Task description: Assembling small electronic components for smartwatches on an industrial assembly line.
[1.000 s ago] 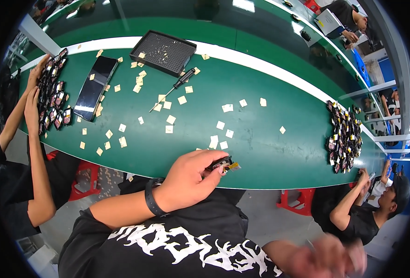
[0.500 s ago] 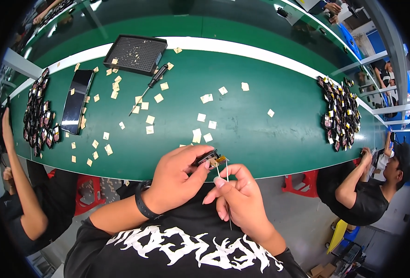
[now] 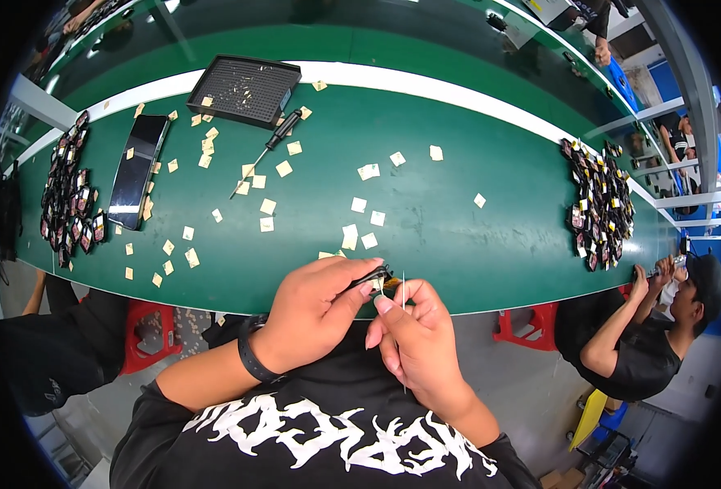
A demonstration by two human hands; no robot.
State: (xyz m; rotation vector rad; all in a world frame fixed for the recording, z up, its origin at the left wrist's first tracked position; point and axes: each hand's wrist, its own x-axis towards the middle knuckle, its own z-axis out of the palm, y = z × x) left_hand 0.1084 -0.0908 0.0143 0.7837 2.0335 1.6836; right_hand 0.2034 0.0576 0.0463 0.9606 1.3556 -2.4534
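Observation:
Close to the table's near edge, my left hand (image 3: 321,300) pinches a small black electronic part (image 3: 374,275) between thumb and fingers. An amber strip (image 3: 391,284) shows at the part's right end, and my fingers cover much of the rest. My right hand (image 3: 416,330) is closed on a pair of thin metal tweezers (image 3: 404,287), right up against the part. One prong stands up past the fingers, and the tail end pokes out below the hand. A small pale piece (image 3: 378,285) shows on the part beside my left thumb; whether the tweezers grip it I cannot tell.
Pale paper squares (image 3: 284,169) lie scattered over the green table (image 3: 458,253). A screwdriver (image 3: 272,140), a black tray (image 3: 242,90) and a dark phone (image 3: 138,171) lie beyond my left hand. Black parts pile up left (image 3: 71,196) and right (image 3: 601,204). A co-worker (image 3: 629,326) sits at right.
My right hand and tweezers have moved slightly left, closer to the black part, covering more of its amber strip. At the far left, a co-worker's raised arm has gone from view.

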